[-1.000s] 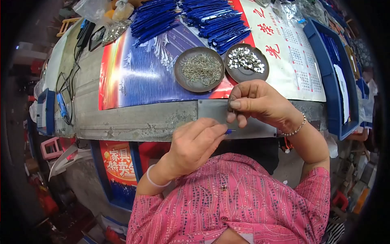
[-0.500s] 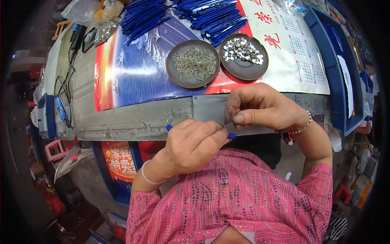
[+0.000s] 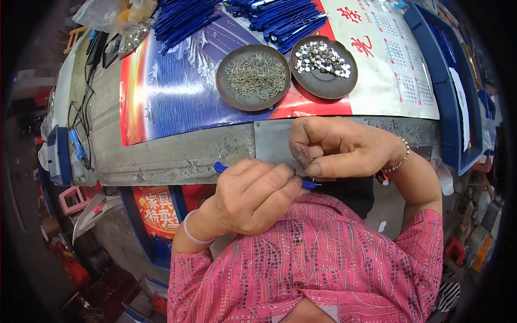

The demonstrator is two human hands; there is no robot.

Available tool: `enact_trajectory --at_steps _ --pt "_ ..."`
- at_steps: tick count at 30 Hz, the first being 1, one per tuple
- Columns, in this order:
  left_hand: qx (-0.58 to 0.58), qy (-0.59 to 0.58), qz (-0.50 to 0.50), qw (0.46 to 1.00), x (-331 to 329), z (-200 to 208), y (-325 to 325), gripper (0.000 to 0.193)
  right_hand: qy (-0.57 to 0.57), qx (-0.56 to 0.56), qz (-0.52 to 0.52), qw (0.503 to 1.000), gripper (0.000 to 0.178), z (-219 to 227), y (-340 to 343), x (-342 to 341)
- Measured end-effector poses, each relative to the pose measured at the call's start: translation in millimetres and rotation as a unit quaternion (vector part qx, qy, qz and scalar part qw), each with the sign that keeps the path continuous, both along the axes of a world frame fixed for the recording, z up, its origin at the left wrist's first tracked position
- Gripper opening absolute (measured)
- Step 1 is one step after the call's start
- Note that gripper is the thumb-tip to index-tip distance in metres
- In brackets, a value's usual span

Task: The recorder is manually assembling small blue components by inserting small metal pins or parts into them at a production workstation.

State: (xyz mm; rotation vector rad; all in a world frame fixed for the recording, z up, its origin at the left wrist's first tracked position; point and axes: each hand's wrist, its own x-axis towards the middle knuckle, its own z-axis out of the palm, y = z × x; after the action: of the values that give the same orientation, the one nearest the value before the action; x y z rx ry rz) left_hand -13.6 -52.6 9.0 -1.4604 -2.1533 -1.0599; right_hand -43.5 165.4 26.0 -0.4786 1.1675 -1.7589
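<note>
- Blue strip [image 3: 219, 167] gripped in left hand [image 3: 258, 196], ends poking out both sides.
- Right hand [image 3: 344, 148] pinched closed just above strip's right end; contents unclear.

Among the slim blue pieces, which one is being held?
The blue piece in the left hand, ends protruding either side; the piled ones lie on the poster.

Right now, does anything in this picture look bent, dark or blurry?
Head view: the front edge of the table bows, and corners go black. Head view: clutter at lower left looks dim and soft. Head view: the left hand, holding a blue piece, and the right hand look fairly sharp; a thin piece beneath the right hand is too small to identify.
</note>
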Motion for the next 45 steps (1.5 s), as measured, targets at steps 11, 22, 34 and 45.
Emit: enact_trajectory --at_steps 11,22,34,45 --pt "0.019 -0.037 -0.010 0.999 1 -3 -3 0.027 0.088 0.027 0.045 0.995 0.013 -5 -6 -4" --pt "0.018 -0.171 -0.057 0.983 3 -15 -8 0.024 0.362 0.100 0.085 0.923 0.013 9 -6 -3" --pt "0.019 -0.178 0.077 0.981 1 -18 8 0.024 0.706 0.269 -0.108 0.646 0.020 5 -15 31" --pt "0.170 -0.515 0.118 0.832 13 -24 12 0.016 0.577 0.479 -0.252 0.611 0.015 -23 41 -18"
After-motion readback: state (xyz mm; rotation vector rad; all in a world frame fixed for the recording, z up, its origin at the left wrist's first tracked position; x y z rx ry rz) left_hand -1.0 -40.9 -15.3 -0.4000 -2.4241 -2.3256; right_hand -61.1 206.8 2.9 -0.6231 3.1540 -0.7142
